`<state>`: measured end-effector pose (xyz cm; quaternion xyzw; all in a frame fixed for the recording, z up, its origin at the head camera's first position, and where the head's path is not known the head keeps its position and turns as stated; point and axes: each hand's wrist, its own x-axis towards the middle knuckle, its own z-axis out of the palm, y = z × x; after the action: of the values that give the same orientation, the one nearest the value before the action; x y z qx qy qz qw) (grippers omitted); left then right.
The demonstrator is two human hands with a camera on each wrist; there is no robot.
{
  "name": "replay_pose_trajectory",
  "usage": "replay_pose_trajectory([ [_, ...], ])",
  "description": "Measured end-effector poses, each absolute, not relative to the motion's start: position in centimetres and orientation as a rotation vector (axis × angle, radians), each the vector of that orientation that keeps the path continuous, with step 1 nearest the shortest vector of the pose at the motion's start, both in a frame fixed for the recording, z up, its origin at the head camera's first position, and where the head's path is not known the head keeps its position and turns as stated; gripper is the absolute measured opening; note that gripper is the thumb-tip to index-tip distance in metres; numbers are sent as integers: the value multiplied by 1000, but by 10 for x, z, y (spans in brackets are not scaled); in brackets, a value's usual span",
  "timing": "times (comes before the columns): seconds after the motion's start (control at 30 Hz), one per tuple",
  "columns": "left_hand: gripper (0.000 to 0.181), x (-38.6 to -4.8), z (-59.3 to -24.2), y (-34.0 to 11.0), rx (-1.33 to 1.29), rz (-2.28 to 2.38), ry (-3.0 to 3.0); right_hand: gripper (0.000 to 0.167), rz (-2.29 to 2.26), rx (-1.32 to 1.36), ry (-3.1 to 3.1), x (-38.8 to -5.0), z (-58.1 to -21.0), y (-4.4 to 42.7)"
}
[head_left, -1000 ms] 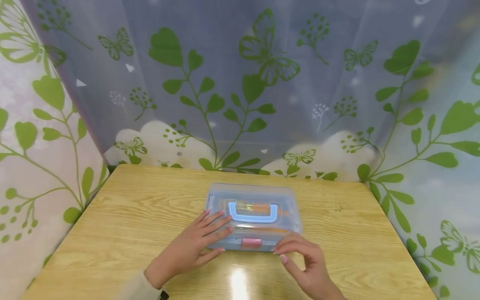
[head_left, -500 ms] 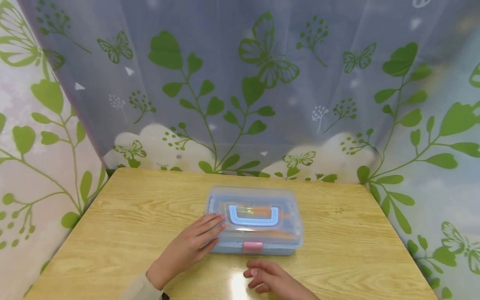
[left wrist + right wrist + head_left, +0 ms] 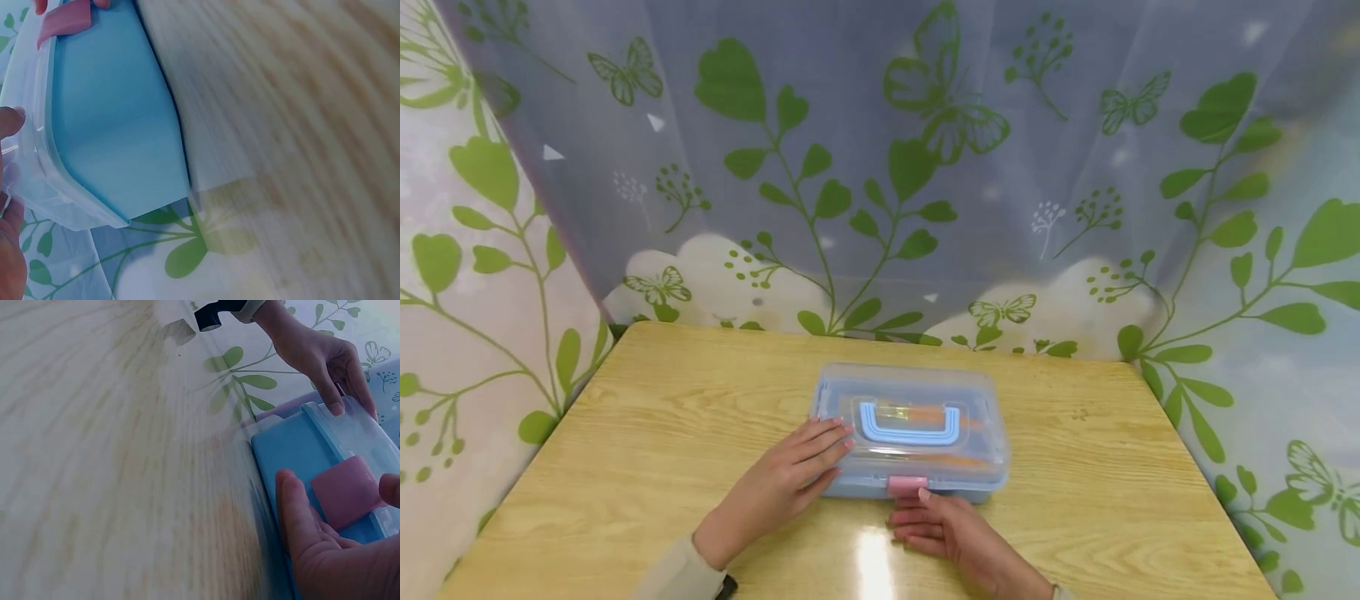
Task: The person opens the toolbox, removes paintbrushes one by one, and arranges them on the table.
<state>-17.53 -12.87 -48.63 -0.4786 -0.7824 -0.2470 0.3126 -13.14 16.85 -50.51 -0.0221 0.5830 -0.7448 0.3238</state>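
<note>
A plastic storage box (image 3: 985, 496) with a light blue base stands on the table, its clear lid (image 3: 981, 400) down. On top lies a blue carry handle (image 3: 910, 437); orange items (image 3: 925, 414) show blurred through the lid. My left hand (image 3: 775, 483) rests on the lid's left end with extended fingers, its thumb by the front edge. At the front centre is a pink latch (image 3: 907, 486). My right hand (image 3: 958, 533) is beside it, thumb tip close to the latch and fingers spread below; in the right wrist view the latch (image 3: 347, 492) shows between thumb and fingers.
The wood-grain table (image 3: 662, 417) extends on both sides of the box. Curtains (image 3: 865, 208) printed with leaves and butterflies hang along its back and sides. A dark band (image 3: 727, 587) circles the left wrist.
My right hand has left the box's front right corner, dropped back with fingers curled, then come up to the latch with its fingers extended. My left hand has drawn slightly left along the lid.
</note>
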Motion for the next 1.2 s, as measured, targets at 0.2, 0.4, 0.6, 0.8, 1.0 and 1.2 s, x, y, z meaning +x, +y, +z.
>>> replay_pose_trajectory([
  [0.2,34,-175,-486,-130,-1267,-650,-2051,60,-2014,-30,1452,-132,-509,166],
  [0.4,37,-175,-488,-129,-1270,-674,-2043,59,-2053,26,1415,-130,-512,164],
  [0.6,44,-177,-485,-128,-1266,-664,-2047,57,-2099,101,1414,-130,-509,162],
  [0.8,46,-180,-479,-129,-1268,-632,-2045,56,-2169,179,1449,-132,-509,156],
  [1.0,46,-179,-480,-129,-1272,-625,-2049,52,-2197,252,1453,-131,-513,153],
  [1.2,47,-179,-483,-128,-1267,-640,-2044,46,-2198,259,1469,-132,-514,153],
])
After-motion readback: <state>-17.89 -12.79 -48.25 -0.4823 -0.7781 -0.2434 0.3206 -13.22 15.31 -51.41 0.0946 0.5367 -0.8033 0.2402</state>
